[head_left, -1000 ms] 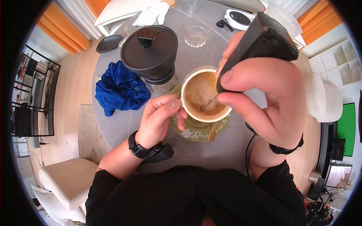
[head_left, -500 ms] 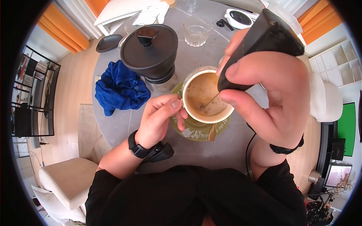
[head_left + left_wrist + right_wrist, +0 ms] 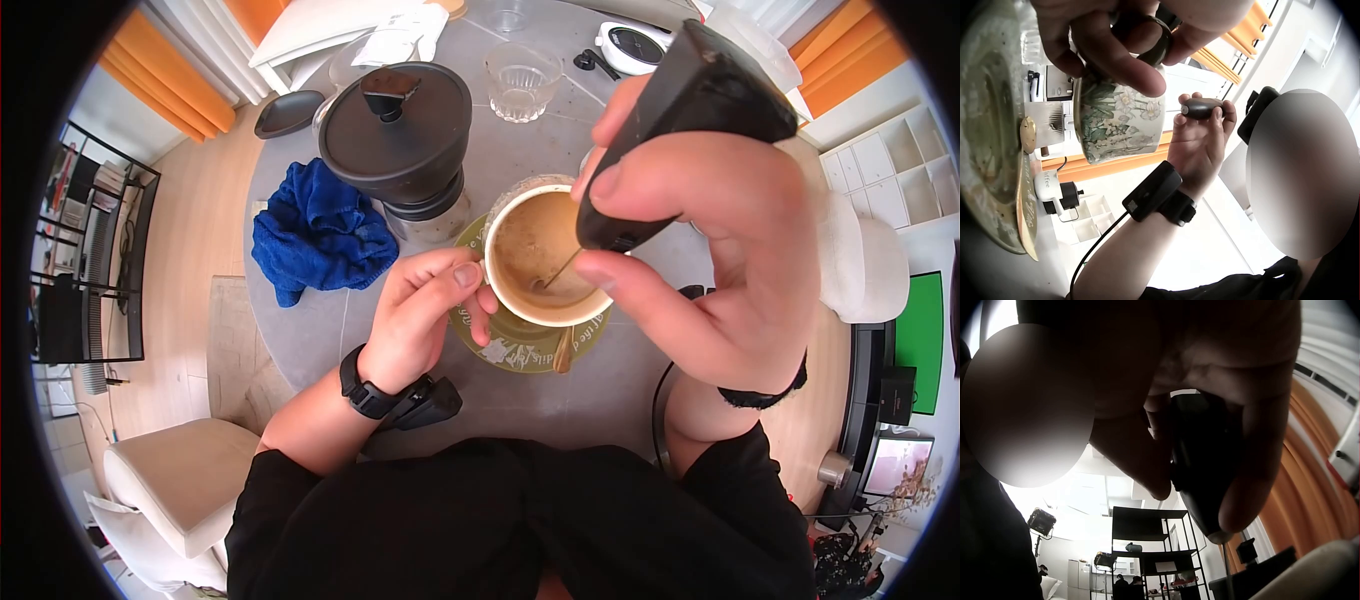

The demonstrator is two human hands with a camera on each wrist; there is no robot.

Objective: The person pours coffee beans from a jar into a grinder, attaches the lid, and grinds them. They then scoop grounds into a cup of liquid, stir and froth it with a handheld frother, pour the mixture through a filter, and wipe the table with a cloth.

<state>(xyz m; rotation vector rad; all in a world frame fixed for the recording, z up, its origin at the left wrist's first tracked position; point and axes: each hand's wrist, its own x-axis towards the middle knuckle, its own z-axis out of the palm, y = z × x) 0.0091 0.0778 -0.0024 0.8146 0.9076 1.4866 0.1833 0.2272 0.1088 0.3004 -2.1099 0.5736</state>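
Note:
My left hand (image 3: pixel 422 312) grips the handle of a cup (image 3: pixel 1124 119) patterned with flowers, holding it above a green saucer (image 3: pixel 520 354). Light brown, frothy coffee (image 3: pixel 525 240) fills part of the cup. From the right, my right hand (image 3: pixel 730 250) holds a black handheld milk frother (image 3: pixel 690 95) between thumb and fingers. Its thin wire slants down into the coffee, and the whisk end is mostly hidden below the surface. A spoon (image 3: pixel 563 350) lies on the saucer under the cup.
Left of the cup stand a black-lidded coffee grinder (image 3: pixel 395 135) and a crumpled blue cloth (image 3: pixel 320 235). Behind are a glass (image 3: pixel 523 88), a white round-faced device (image 3: pixel 635 48) and a black dish (image 3: pixel 289 116). A cable (image 3: pixel 657 410) runs beside my right forearm.
The frother has shifted slightly right and up, with its wire tip moving a little within the coffee. The cup has moved slightly right; my left hand keeps its grip.

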